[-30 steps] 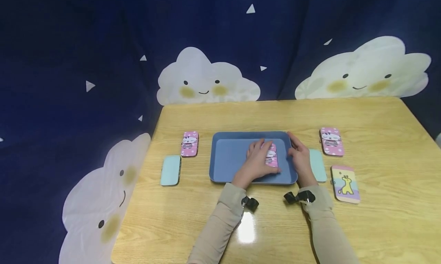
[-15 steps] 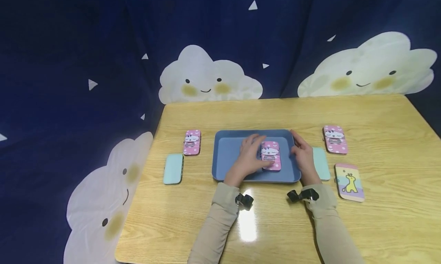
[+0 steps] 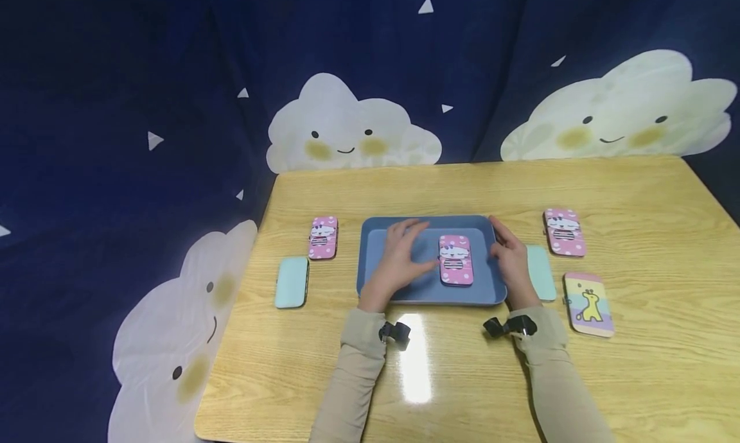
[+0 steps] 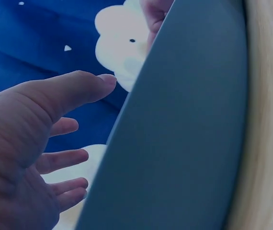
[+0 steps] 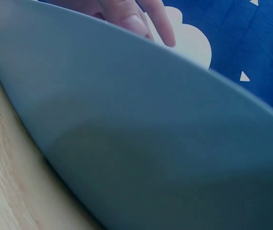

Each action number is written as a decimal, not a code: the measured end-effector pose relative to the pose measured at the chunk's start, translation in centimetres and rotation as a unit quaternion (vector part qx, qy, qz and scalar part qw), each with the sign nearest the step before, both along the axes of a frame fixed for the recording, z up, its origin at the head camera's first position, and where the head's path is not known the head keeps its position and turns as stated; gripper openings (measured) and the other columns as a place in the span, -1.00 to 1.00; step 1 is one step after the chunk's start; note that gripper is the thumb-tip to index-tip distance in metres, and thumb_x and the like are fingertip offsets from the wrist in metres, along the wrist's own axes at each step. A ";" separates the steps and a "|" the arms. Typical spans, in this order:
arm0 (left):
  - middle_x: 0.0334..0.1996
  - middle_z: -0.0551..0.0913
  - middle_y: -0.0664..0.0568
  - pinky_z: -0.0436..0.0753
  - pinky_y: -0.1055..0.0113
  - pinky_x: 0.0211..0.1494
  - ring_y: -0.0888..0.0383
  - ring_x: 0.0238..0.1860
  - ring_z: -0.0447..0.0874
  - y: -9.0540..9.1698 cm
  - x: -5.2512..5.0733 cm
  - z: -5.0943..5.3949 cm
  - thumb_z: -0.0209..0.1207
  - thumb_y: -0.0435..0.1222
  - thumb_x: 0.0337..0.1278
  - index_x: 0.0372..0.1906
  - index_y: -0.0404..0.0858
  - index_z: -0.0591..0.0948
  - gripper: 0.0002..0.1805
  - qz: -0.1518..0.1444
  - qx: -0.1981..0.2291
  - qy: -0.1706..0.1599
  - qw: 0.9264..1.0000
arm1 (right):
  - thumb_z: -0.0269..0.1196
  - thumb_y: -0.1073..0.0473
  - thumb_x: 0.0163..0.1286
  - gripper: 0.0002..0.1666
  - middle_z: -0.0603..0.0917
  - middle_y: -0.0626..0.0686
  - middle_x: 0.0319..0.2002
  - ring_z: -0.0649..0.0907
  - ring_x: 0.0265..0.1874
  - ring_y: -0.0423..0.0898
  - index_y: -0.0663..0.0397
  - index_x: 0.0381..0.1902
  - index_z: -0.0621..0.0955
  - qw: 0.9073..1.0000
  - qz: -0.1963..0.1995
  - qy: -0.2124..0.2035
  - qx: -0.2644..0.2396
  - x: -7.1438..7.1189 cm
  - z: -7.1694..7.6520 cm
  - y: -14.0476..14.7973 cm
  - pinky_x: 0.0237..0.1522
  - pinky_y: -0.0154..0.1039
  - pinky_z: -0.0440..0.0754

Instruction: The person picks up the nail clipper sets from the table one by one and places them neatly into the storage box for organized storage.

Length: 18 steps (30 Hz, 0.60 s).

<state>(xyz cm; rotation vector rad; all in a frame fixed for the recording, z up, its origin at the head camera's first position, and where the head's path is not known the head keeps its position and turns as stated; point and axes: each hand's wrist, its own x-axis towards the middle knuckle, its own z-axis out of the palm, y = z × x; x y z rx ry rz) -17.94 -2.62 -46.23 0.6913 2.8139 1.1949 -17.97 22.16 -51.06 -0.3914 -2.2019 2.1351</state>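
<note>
A blue tray (image 3: 401,295) lies on the table, with a small pink hinged tin box (image 3: 457,260) flat in its right half. The box has a white cartoon animal on its lid. My left hand (image 3: 396,258) hovers over the tray just left of that box, thumb and fingers spread, holding nothing. In the left wrist view, its thumb (image 4: 81,91) and fingers stand apart beside the tray's wall. At the tray's right end, my right hand (image 3: 512,266) grips the rim, its thumb over the edge; the other fingers are partly hidden.
On the left lie a pink tin box (image 3: 323,237) and a mint one (image 3: 291,282). To the right are another pink box (image 3: 564,232), a giraffe box (image 3: 588,304) and a mint box (image 3: 540,273) beside my right hand. A dark cloud-print curtain (image 3: 370,38) hangs behind the table.
My left hand has let go of the pink tin box and moved left from it. The box stays in the tray. My right hand keeps its place at the rim.
</note>
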 end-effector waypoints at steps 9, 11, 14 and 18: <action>0.33 0.36 -0.16 0.30 -0.03 0.39 -0.14 0.37 0.18 -2.1 -0.1 0.1 0.46 -0.28 -0.03 0.33 -0.27 0.47 -0.26 -0.007 0.044 0.052 0.998 | -0.05 0.60 0.12 -0.10 0.22 0.07 0.49 0.17 0.48 -0.07 0.10 0.47 0.32 1.000 0.003 -0.003 -0.002 -0.1 0.1 0.0 0.16 -0.57 0.30; 0.31 0.39 -0.19 0.31 -0.02 0.39 -0.14 0.36 0.22 -2.5 -0.2 0.1 0.45 -0.30 -0.01 0.31 -0.29 0.48 -0.29 -0.010 0.057 0.071 0.996 | -0.06 0.61 0.13 -0.10 0.22 0.07 0.49 0.17 0.48 -0.07 0.10 0.48 0.31 1.000 0.005 0.002 -0.005 -0.1 0.0 0.0 0.18 -0.57 0.30; 0.29 0.43 -0.20 0.30 0.00 0.41 -0.12 0.35 0.28 -3.2 -0.4 0.0 0.43 -0.31 0.00 0.28 -0.31 0.51 -0.33 -0.005 0.071 0.094 0.993 | -0.06 0.61 0.14 -0.10 0.21 0.07 0.50 0.17 0.49 -0.07 0.09 0.48 0.31 1.000 0.006 0.002 -0.005 -0.1 0.0 0.0 0.13 -0.60 0.32; 0.26 0.51 -0.16 0.26 0.04 0.45 -0.10 0.35 0.34 -3.9 -0.8 -0.3 0.39 -0.32 0.02 0.23 -0.30 0.55 -0.40 0.015 0.085 0.123 0.989 | -0.06 0.60 0.14 -0.10 0.22 0.07 0.49 0.18 0.48 -0.07 0.08 0.48 0.31 1.000 0.004 0.003 0.000 0.0 0.0 0.0 0.06 -0.61 0.33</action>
